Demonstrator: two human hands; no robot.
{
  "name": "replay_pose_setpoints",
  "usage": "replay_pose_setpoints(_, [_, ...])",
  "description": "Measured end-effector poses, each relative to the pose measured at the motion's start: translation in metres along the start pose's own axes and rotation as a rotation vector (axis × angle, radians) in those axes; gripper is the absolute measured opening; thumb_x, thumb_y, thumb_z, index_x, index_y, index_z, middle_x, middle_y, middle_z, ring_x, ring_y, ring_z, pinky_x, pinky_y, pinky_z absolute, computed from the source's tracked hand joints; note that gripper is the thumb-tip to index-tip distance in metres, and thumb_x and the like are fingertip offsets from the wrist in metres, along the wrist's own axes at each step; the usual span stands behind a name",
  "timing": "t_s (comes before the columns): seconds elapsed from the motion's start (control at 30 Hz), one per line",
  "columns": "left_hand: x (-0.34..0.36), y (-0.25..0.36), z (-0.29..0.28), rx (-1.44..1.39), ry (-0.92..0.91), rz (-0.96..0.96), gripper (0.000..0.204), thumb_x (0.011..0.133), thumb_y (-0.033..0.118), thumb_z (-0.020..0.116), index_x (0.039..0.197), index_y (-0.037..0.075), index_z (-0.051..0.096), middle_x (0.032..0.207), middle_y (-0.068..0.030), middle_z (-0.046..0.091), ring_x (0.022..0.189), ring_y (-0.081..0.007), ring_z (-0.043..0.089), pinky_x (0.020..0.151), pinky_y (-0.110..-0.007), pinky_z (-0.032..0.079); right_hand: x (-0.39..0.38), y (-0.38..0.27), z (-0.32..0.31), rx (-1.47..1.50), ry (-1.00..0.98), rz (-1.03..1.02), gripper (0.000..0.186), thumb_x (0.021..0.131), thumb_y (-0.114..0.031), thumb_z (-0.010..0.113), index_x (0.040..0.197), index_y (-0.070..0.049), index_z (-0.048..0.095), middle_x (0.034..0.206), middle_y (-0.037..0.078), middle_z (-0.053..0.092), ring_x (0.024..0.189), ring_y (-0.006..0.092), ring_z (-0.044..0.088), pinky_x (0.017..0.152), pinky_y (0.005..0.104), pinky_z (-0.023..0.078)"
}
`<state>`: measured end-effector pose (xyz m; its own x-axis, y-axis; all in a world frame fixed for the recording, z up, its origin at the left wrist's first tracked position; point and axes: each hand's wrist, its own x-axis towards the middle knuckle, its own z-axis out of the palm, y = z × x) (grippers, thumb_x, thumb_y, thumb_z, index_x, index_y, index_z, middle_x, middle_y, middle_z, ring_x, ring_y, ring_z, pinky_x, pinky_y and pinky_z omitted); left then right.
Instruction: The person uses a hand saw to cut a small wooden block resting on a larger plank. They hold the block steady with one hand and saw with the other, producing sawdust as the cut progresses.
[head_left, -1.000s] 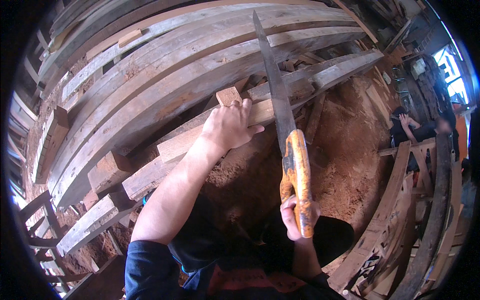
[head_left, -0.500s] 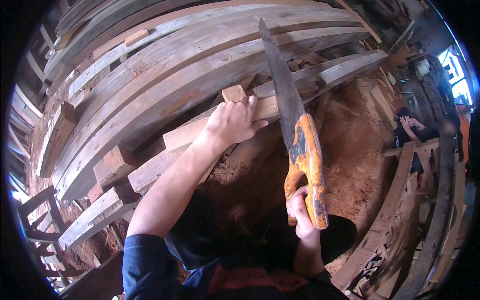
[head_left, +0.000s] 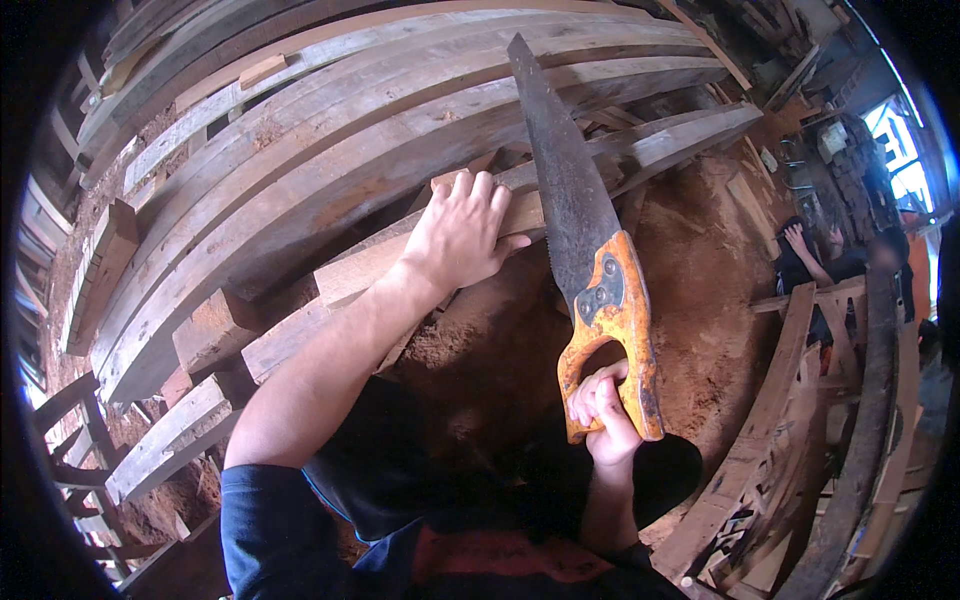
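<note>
My right hand (head_left: 606, 412) is closed around the worn orange-yellow handle of a hand saw (head_left: 568, 165). The saw's blade points away from me, its broad side facing up and its toothed edge on the left. Part of the blade crosses over the wooden beam (head_left: 350, 275); whether it touches the wood I cannot tell. On that beam, left of the blade, my left hand (head_left: 460, 235) grips down with its fingers over the top and the thumb along the near side. A small wood block (head_left: 448, 181) shows just beyond its fingers.
Long curved planks (head_left: 400, 130) lie in rows ahead. Short timber pieces (head_left: 213, 328) sit at the left, near a slatted wooden frame (head_left: 75, 470). Curved timbers (head_left: 745, 480) stand at the right, where another person (head_left: 820, 265) is. Reddish dirt (head_left: 690, 290) covers the ground.
The saw has rolled so that more of its blade's flat side and handle opening show. My left hand's fingers have spread slightly on the beam. The whole view has shifted a little.
</note>
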<state>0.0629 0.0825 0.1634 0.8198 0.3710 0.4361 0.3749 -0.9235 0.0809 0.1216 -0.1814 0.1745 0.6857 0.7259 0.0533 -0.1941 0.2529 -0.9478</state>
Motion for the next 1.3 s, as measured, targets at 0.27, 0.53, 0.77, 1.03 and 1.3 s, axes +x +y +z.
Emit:
replay_pose_setpoints(0.27, [0.003,0.010,0.007,0.008,-0.124,-0.017,0.052,0.095,0.046,0.049,0.106,-0.005,0.053,0.102,-0.0230,0.057,0.101,-0.0364,0.059,0.084,-0.046,0.049,0.021,0.001,0.018,-0.482,-0.015,-0.116,0.015,0.086,-0.008,0.066,0.075,-0.003,0.056,0.061,0.003,0.054,0.052,0.0146,0.051,0.050,0.0296,0.040])
replay_pose_setpoints(0.53, [-0.003,0.013,0.003,0.004,-0.161,-0.013,0.055,0.091,0.050,0.052,0.108,-0.002,0.051,0.100,-0.0208,0.056,0.099,-0.0331,0.055,0.079,-0.046,0.049,0.009,0.013,0.020,-0.092,0.068,0.009,0.009,0.083,-0.005,0.067,0.086,0.000,0.060,0.068,0.002,0.059,0.054,0.0134,0.053,0.053,0.0290,0.044])
replay_pose_setpoints(0.77, [0.002,0.009,0.009,0.038,-0.145,-0.075,0.057,0.091,0.052,0.051,0.108,-0.002,0.053,0.103,-0.0199,0.056,0.101,-0.0325,0.056,0.082,-0.044,0.049,0.034,0.009,0.020,-0.573,-0.001,-0.138,0.010,0.083,-0.010,0.068,0.083,-0.002,0.061,0.066,0.005,0.060,0.054,0.0171,0.056,0.052,0.0313,0.043])
replay_pose_setpoints(1.03, [0.035,0.001,0.010,0.029,-0.312,-0.122,0.064,0.096,0.054,0.042,0.120,-0.004,0.053,0.110,-0.0206,0.058,0.104,-0.0317,0.058,0.084,-0.042,0.050,0.079,0.002,0.023,-0.142,-0.071,-0.052,0.009,0.088,-0.008,0.065,0.084,-0.002,0.059,0.061,0.000,0.054,0.048,0.0091,0.050,0.045,0.0248,0.039])
replay_pose_setpoints(1.3, [0.038,-0.021,0.013,-0.065,-0.263,-0.144,0.068,0.095,0.057,0.041,0.121,-0.006,0.051,0.109,-0.0260,0.059,0.105,-0.0381,0.059,0.088,-0.046,0.051,-0.027,0.009,-0.011,-0.493,0.125,-0.133,0.027,0.079,-0.025,0.073,0.085,0.000,0.063,0.065,0.003,0.061,0.059,0.0151,0.060,0.055,0.0261,0.046])
